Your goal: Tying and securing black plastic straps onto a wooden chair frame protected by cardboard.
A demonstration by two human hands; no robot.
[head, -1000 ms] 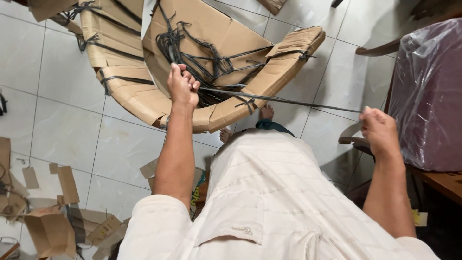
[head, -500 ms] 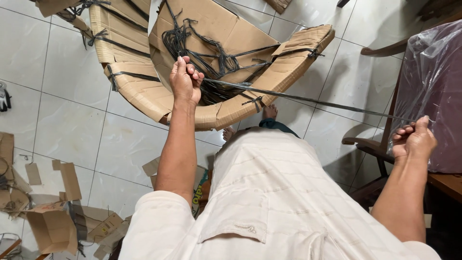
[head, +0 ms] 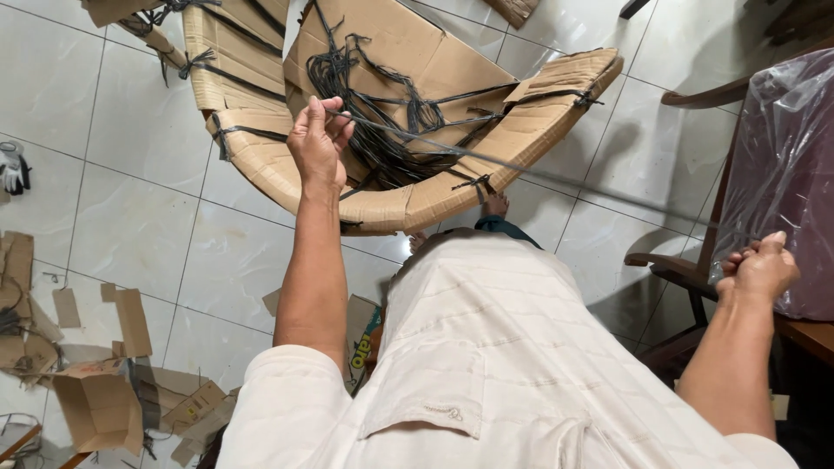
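Black strap (head: 539,172), brown cardboard (head: 521,130)

Your left hand (head: 320,143) sits up against the near rim of the cardboard-wrapped curved frame (head: 408,204), which lies on the tiled floor (head: 130,200) ahead of you. Inside the frame's hollow lies a tangle of straps (head: 382,130), just right of that hand. One strap (head: 539,174) runs from your left hand rightward across the frame's near edge to your right hand (head: 760,269), well apart at the right edge. Behind your right hand stands a plastic-covered chair (head: 782,174). Cardboard scraps (head: 95,382) lie on the floor at the lower left corner, a glove (head: 13,169) at the left edge.
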